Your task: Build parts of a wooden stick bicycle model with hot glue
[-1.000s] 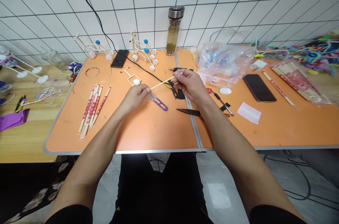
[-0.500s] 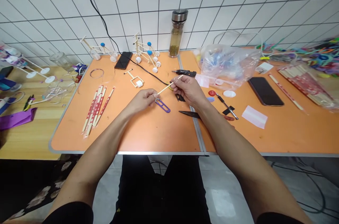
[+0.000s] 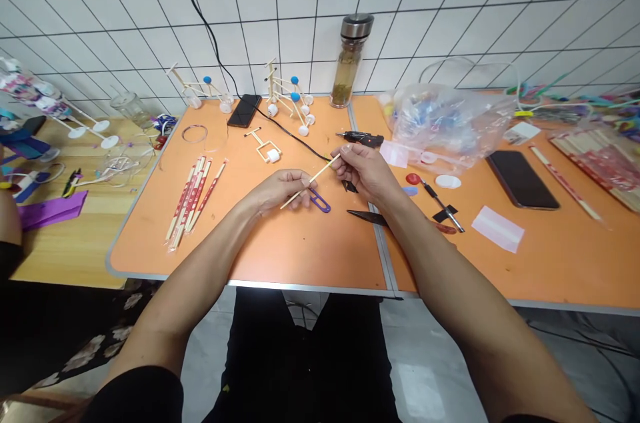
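2-handed hold on a slender wooden stick (image 3: 322, 172), slanting above the orange tabletop (image 3: 300, 256). pinched near the far right end in the right hand (image 3: 364, 168), with fingertips closed; clasped lower down in the left hand (image 3: 283, 193), with fingers loosely curled. probably supported at 2 points for steadiness.

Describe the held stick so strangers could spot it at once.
Over the orange table, find the person's left hand and right hand. A thin pale stick slants between them. Unlike the wrapped sticks with red print lying to the left, it is bare and held.
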`<state>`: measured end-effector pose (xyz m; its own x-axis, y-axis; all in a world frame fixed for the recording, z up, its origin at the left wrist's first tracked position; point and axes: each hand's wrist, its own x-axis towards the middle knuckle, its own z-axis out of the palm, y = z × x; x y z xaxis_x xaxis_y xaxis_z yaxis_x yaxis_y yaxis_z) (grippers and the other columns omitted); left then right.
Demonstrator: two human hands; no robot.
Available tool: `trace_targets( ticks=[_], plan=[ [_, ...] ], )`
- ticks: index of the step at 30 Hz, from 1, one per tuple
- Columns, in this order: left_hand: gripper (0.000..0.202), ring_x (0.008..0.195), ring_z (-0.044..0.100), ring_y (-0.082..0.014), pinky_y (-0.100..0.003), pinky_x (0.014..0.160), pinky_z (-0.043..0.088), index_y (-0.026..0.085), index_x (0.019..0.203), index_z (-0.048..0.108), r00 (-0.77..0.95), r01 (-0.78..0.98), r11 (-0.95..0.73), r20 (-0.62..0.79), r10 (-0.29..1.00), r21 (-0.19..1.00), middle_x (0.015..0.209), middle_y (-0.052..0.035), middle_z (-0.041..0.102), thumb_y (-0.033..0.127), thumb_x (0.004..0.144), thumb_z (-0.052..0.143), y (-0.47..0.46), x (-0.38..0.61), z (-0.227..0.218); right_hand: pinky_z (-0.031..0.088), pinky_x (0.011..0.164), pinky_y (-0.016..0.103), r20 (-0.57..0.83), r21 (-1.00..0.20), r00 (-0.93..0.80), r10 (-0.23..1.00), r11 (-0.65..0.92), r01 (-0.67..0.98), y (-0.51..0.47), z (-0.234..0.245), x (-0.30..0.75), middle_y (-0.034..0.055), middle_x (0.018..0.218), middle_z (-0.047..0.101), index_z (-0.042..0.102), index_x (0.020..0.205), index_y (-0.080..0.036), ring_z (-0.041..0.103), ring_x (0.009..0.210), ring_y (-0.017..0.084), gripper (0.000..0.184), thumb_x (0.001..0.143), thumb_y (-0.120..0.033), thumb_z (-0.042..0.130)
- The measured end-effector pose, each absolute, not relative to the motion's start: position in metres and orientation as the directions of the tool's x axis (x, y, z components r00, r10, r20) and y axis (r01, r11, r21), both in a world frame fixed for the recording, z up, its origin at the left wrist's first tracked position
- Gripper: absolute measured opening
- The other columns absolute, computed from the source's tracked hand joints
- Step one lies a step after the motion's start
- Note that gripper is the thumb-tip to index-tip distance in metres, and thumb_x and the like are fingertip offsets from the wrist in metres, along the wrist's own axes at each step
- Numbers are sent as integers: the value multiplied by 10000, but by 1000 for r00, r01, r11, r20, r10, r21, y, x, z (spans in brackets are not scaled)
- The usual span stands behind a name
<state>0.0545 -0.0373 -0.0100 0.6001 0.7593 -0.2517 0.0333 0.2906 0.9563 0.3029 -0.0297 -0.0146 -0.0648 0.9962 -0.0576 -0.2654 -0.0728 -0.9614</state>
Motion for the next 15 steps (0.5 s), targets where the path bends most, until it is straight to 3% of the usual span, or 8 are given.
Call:
trace_targets(
  ticks=[10, 15],
  plan=[
    [257, 591, 646, -117, -219, 589, 433, 128, 951, 788, 603, -16, 399, -310, 736, 917, 704, -70, 766, 370, 928, 870, -42, 64, -13, 528, 559, 203, -57, -971, -95, 994, -77, -226, -35, -15, 294, 23, 800, 767, 784, 805, -205, 609, 620, 90, 631, 553, -684, 1109],
    [263, 487, 581, -101, -222, 533, 417, 121, 920, 773, 574, -71, 398, -288, 766, 915, 659, -66, 742, 370, 975, 837, -43, 68, -14, 528, 605, 220, -57, -985, -175, 983, -84, -149, -40, -18, 289, 32, 829, 792, 781, 798, -208, 622, 649, 102, 569, 654, -673, 1075]
  ],
)
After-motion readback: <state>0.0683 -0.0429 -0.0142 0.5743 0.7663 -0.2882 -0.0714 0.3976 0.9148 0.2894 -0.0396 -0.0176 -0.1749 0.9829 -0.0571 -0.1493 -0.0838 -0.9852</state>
